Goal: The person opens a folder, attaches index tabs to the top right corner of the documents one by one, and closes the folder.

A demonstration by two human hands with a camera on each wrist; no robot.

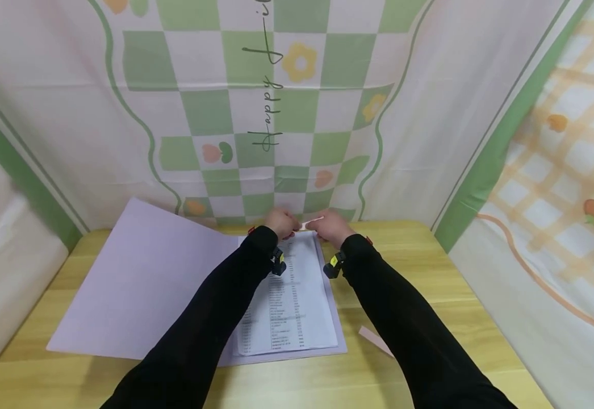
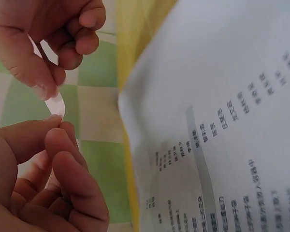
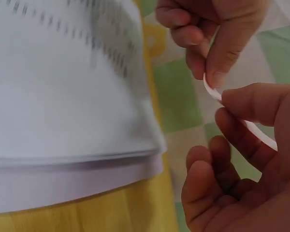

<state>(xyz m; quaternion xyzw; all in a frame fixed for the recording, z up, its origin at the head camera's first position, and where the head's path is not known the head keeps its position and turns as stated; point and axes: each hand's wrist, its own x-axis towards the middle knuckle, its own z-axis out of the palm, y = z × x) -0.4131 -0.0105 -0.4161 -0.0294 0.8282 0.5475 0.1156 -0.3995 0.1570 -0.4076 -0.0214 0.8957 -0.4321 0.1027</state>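
Over the far edge of the table, both hands pinch one narrow, pale pinkish-white strip (image 3: 261, 134). My left hand (image 1: 280, 223) holds one end between thumb and forefinger, the other fingers curled in. Close beside it, my right hand (image 1: 331, 227) pinches the strip between thumb and fingertip, and its tail runs back past the palm in the right wrist view. Just below the hands lies a stack of printed sheets (image 1: 307, 307) on the right half of an opened lilac folder (image 1: 143, 289). My left forearm covers part of the folder and sheets.
A flat pink strip (image 1: 376, 342) lies on the wooden table (image 1: 460, 318) beside the right forearm, which partly covers it. Behind the table hangs a green-and-white checked cloth (image 1: 297, 113). Its sides come down along the left and right table edges.
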